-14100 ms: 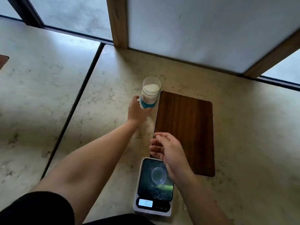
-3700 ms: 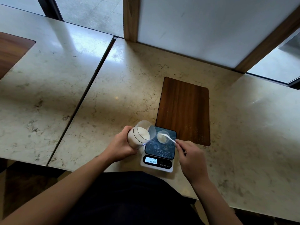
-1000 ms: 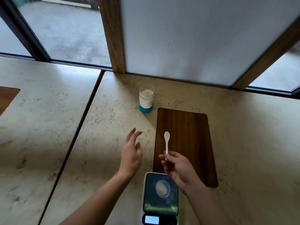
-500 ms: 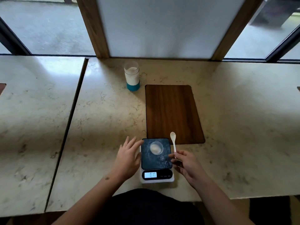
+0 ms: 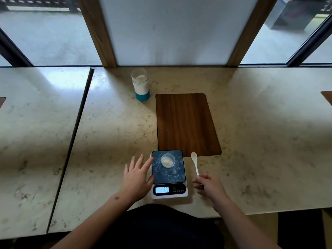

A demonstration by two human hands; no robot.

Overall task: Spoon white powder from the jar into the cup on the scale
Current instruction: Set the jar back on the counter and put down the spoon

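The jar (image 5: 140, 84) is back at the far counter (image 5: 111, 126); powder sits in the cup (image 5: 168, 160) on the scale (image 5: 168, 174). Right hand (image 5: 209, 187) still pinches the spoon (image 5: 195, 162), left hand (image 5: 137, 177) spread flat, empty – scooping seems done

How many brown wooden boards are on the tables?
3. One whole board lies behind the scale. A corner of another shows at the right edge, and a sliver at the left edge. More may lie outside the view.
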